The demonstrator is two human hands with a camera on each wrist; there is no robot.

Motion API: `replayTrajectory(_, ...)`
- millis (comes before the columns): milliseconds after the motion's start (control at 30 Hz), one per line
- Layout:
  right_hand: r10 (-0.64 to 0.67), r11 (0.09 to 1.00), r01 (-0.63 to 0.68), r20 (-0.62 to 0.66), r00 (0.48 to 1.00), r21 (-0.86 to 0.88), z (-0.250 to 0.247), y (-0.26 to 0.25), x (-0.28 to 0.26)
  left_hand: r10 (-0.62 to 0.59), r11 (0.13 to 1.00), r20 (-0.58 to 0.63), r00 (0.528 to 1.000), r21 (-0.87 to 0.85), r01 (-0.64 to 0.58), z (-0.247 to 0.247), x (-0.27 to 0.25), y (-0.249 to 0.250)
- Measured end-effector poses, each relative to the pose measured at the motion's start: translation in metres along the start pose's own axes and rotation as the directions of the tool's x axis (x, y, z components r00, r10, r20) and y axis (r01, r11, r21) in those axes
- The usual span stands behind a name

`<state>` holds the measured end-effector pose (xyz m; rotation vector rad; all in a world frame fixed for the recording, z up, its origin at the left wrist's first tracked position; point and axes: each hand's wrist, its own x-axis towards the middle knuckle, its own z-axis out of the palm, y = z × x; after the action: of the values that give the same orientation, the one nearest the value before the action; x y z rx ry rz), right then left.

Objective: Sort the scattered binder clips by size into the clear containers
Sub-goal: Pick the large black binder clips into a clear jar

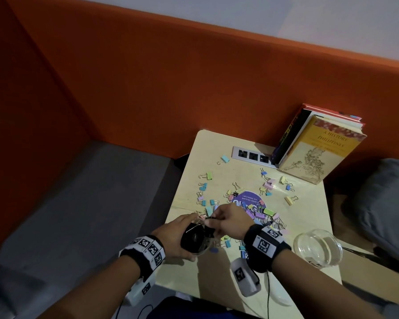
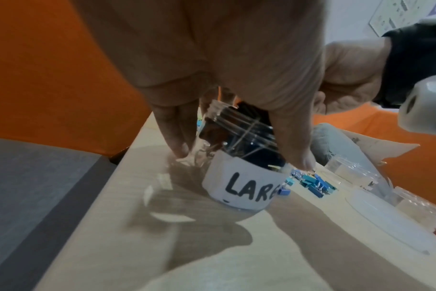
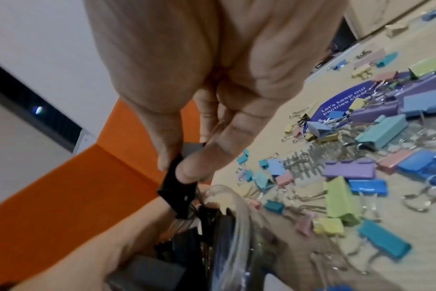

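An office lounge or booth — orange upholstered partition walls [image 1: 148,88] are wrapping round a grey seat [image 1: 67,203], a power outlet strip [image 1: 252,156] is sitting flush in the small wooden table [image 1: 309,203], and a sticker [image 1: 251,200] is reading "Let's keep our pantries clean" — books [image 1: 318,143] are leaning nearby.

Black clip [image 3: 178,189], pastel clips [image 1: 249,203]

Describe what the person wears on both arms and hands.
Both hands are bare, with no gloves or sleeves. The left hand has a black wristband carrying white squares printed with black coded markers. The right hand has a matching black band with the same markers. A white camera pod hangs under each wrist, and thin black cables run back from them.
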<state>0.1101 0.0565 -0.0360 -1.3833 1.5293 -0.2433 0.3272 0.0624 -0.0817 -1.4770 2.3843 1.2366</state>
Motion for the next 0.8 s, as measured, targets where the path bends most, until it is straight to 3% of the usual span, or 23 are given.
replayTrajectory(167, -0.037, 0.984, 0.033, -0.02, 0.999, -0.177, 0.014, 0.001, 0.003, -0.035, 0.999, -0.013, 0.999, -0.006, 0.035, 0.001, 0.003, 0.003)
replayTrajectory(300, -0.119, 0.967, 0.088, -0.118, 0.986, -0.24, 0.018, -0.004, 0.003, -0.019, 1.0, 0.005, 1.0, 0.002, 0.019, 0.002, 0.004, 0.004)
replayTrajectory(400, -0.117, 0.967, 0.086, -0.121, 0.986, -0.239, 0.025, -0.002, 0.005, -0.023, 1.0, 0.002, 1.0, 0.003, 0.023, 0.004, 0.004, 0.003)
replayTrajectory(500, -0.162, 0.911, 0.091, -0.147, 0.976, -0.403, 0.031, 0.002, 0.006, -0.035, 0.999, -0.015, 0.999, -0.004, 0.035, 0.006, 0.004, 0.0)
replayTrajectory(600, -0.041, 0.968, 0.0, -0.158, 0.987, -0.252, 0.033, 0.008, 0.004, -0.031, 1.0, -0.015, 0.999, 0.0, 0.031, 0.007, 0.004, -0.002)
replayTrajectory(667, 0.063, 0.992, -0.07, -0.068, 0.996, -0.107, 0.032, 0.011, 0.0, -0.039, 0.999, -0.014, 0.999, 0.005, 0.039, 0.008, 0.004, -0.003)
replayTrajectory(800, 0.094, 0.987, -0.087, 0.052, 0.994, -0.132, 0.019, 0.011, -0.001, 0.0, 0.999, 0.01, 1.0, -0.039, 0.0, 0.009, 0.002, -0.002)
